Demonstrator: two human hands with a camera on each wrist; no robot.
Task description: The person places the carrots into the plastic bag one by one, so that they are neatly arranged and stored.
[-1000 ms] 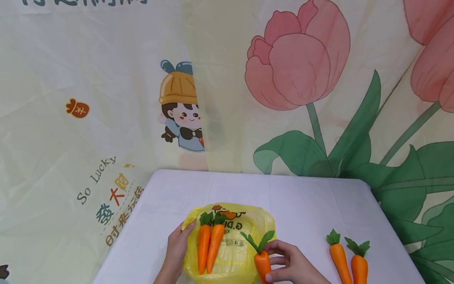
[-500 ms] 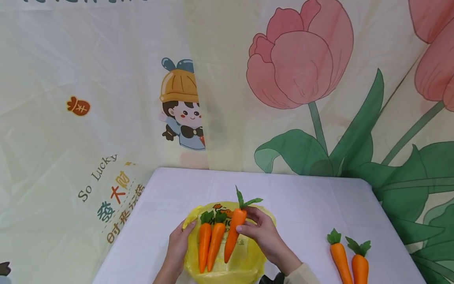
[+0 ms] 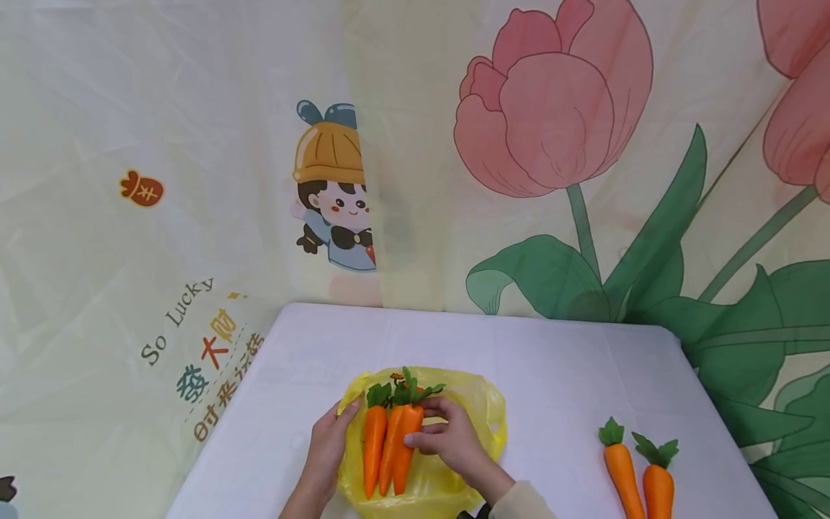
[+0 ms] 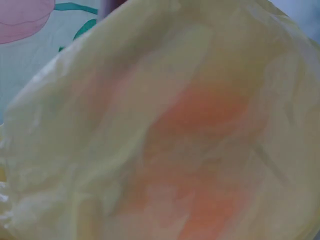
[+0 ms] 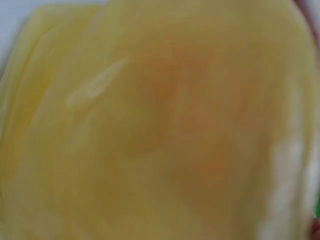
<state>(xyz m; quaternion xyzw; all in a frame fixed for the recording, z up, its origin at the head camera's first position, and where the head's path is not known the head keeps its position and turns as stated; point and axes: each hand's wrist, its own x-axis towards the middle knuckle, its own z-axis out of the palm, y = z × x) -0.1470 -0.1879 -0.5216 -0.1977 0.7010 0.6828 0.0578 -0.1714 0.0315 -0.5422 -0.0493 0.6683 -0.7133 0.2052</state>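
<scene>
A translucent yellow plastic bag (image 3: 476,407) stands spread out at the front middle of the table. My left hand (image 3: 322,450) grips its left edge, thumb in front and the other fingers hidden. Two orange carrots with green leafy tops, a left carrot (image 3: 374,443) and a middle carrot (image 3: 390,445), lie side by side in it. My right hand (image 3: 456,441) pinches a third carrot (image 3: 408,447) against the middle one. Both wrist views are filled by blurred yellow film, with orange shapes showing through.
Two more carrots, a longer one (image 3: 622,472) and a shorter one (image 3: 658,490), lie on the white table (image 3: 551,375) at the right front. Behind the table hangs a printed cloth (image 3: 415,144) with tulips and a cartoon figure.
My right hand has lifted the third carrot from the bag's right side, over it, and down to the left beside the other two. My left hand stays at the bag's edge.
</scene>
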